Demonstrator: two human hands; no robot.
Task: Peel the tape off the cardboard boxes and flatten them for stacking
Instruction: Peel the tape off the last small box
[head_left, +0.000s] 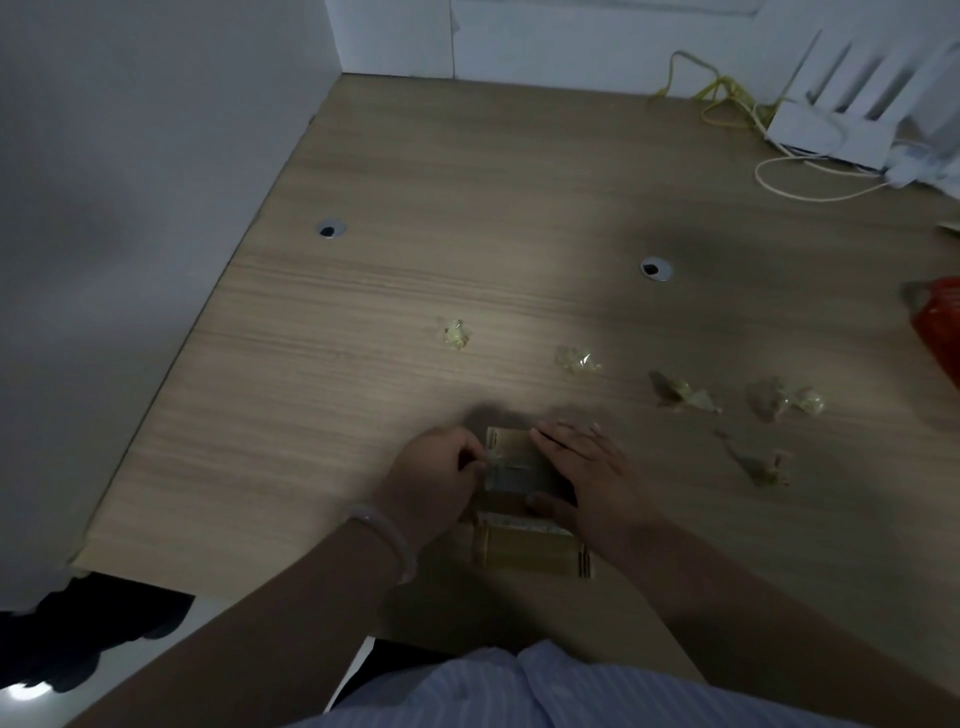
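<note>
Two grips work one small cardboard box (511, 447) on the desk (467, 208): left grip (434, 467) pinching its tape strip (494, 461), right grip (587, 467) pressed flat on top, fingers straight.

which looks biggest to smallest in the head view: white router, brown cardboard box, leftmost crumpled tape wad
1-2. white plastic router and brown cardboard box look alike; router cropped and farther, box partly covered, so unranked.
3. leftmost crumpled yellowish tape wad.
</note>
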